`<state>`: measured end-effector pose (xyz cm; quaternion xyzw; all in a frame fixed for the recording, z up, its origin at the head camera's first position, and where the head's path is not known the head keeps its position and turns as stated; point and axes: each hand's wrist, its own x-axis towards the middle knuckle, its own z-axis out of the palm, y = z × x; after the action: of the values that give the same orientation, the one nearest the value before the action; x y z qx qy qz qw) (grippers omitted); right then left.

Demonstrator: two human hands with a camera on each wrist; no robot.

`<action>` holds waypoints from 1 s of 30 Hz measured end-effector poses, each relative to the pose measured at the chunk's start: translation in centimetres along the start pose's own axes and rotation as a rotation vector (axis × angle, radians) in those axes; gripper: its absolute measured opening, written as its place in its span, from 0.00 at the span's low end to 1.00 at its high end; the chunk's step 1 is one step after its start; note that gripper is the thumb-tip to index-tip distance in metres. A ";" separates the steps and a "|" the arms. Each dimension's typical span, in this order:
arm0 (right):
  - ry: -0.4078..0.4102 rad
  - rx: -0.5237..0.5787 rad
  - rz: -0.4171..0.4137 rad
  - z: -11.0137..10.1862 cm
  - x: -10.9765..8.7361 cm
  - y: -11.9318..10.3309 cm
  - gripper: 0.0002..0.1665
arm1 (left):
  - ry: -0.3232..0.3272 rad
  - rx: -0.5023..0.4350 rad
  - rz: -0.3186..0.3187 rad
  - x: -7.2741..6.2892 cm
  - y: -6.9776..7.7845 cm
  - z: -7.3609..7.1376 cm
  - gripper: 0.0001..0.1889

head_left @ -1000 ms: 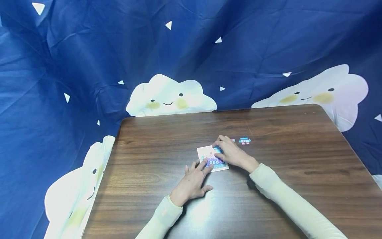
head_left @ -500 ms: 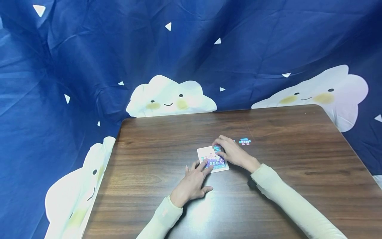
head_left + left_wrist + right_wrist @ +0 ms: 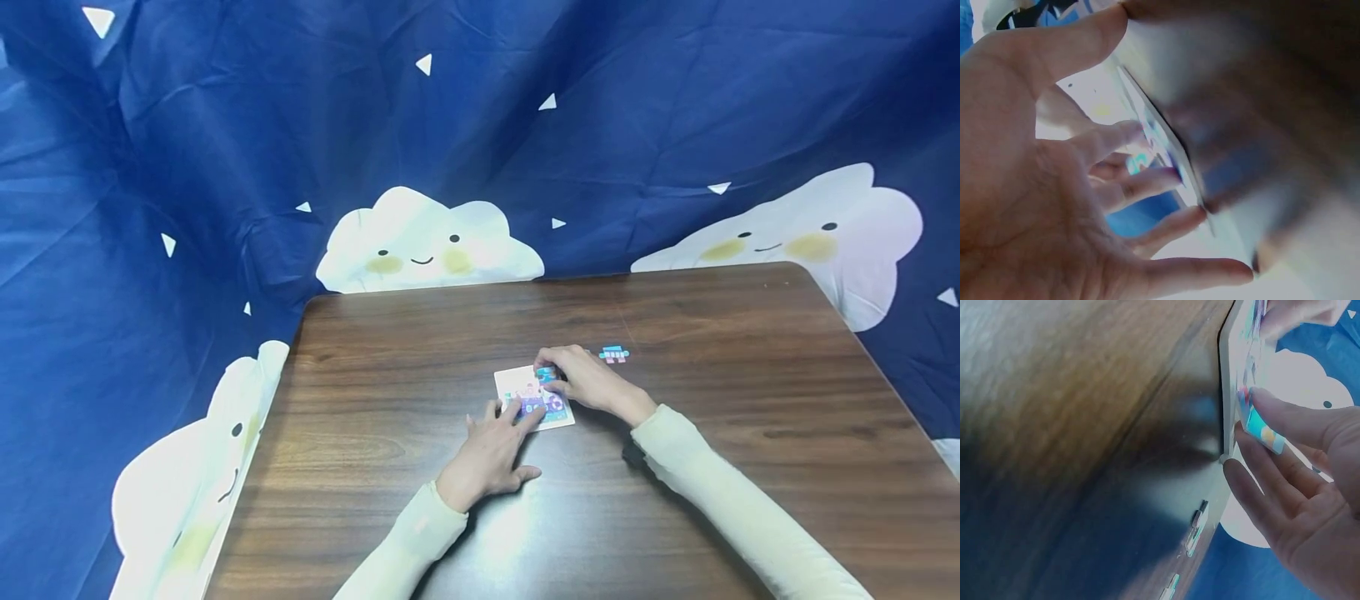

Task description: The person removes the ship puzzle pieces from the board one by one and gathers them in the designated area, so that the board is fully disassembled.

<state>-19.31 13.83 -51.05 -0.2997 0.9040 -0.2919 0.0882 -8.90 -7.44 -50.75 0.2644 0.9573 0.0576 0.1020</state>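
Observation:
A small puzzle board (image 3: 516, 379) with a white frame and purple, pink and blue picture pieces lies on the table. My left hand (image 3: 489, 454) has its fingers spread, with the fingertips on the board's near part. In the left wrist view those fingers (image 3: 1154, 184) reach over the board's edge (image 3: 1175, 147). My right hand (image 3: 588, 379) is over the board's far right corner. Seen from the right wrist, its thumb and fingers pinch a blue puzzle piece (image 3: 1266, 431) with an orange spot, tilted at the board's edge. Part of the picture is hidden under both hands.
A loose blue and pink puzzle piece (image 3: 614, 354) lies right of the board, beyond the right hand. From the right wrist, two loose pieces show, one nearer the board (image 3: 1196, 528). A blue curtain (image 3: 465, 125) with clouds hangs behind the wooden table (image 3: 390, 358).
My left hand has shifted slightly right, one fingertip farther across the board. My right hand stays at the far corner, its knuckles a little lower, now covering most of the nearer loose piece.

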 end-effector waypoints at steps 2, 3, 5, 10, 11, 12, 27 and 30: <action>0.010 -0.009 0.001 -0.1 0.1 0.0 0.16 | 0.013 0.049 -0.001 0.5 0.4 -0.2 0.48; 0.015 -0.010 0.003 -0.1 0.1 0.0 0.16 | 0.019 0.073 -0.003 0.7 0.6 -0.2 0.48; 0.019 -0.010 0.007 -0.1 0.1 -0.1 0.15 | 0.022 0.117 -0.010 1.0 0.9 -0.3 0.48; 0.034 -0.024 0.021 0.3 0.0 -0.2 0.12 | 0.008 0.176 -0.040 1.3 1.6 0.0 0.49; 0.037 -0.029 0.027 0.4 -0.1 -0.3 0.11 | 0.009 0.175 -0.044 1.3 1.6 0.0 0.49; 0.041 -0.033 0.034 0.4 -0.1 -0.3 0.10 | 0.009 0.172 -0.047 1.3 1.7 0.0 0.49; 0.124 -0.249 -0.011 0.8 -1.0 -0.8 0.11 | 0.015 0.180 -0.058 1.4 2.0 0.0 0.50; 0.135 -0.279 -0.044 1.0 -1.1 -0.7 0.11 | 0.015 0.178 -0.059 1.4 2.0 0.1 0.50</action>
<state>-17.77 13.54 -51.42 -0.3087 0.9328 -0.1850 -0.0217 -9.05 -5.00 -50.74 0.2437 0.9667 -0.0287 0.0728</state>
